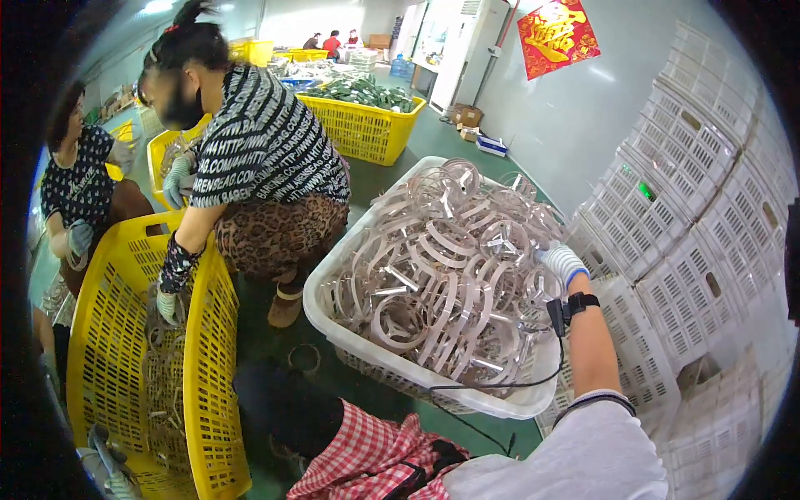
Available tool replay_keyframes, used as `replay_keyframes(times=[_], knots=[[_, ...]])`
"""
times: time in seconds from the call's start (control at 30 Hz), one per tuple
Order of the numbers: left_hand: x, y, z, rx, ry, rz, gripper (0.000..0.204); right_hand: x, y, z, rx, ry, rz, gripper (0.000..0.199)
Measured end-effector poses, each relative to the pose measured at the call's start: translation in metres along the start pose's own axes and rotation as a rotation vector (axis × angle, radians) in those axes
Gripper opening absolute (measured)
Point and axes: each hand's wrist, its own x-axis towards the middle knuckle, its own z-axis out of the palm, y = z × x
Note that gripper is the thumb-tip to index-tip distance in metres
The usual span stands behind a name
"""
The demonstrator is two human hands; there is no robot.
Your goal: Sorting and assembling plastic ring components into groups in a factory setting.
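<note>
Head view. Your right hand, in a white knit glove, reaches forward over the far right side of the white plastic crate, which is heaped with pale metal ring parts. The heap lies to the left of and below the hand, the rings overlapping at every angle with no common axis. The gloved fingers curl down onto the nearest rings; whether they have closed around one cannot be told. Your left hand is out of view, so the right is the one nearer. A yellow basket stands to the left.
</note>
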Motion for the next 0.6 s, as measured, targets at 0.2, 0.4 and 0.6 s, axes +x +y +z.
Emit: replay_keyframes(times=[0.2,0.4,0.6], knots=[[-0.003,0.011,-0.018,1.227,0.154,0.372,0.023,-0.085,-0.120,-0.092,-0.173,0.074,-0.269,0.039],[-0.004,-0.033,0.027,1.708,0.490,0.419,0.021,-0.183,-0.261,-0.140,0.479,-0.119,-0.787,0.038],[-0.008,-0.039,0.047,1.380,0.417,0.339,0.020,-0.271,-0.418,-0.136,0.867,-0.484,-1.367,0.037]])
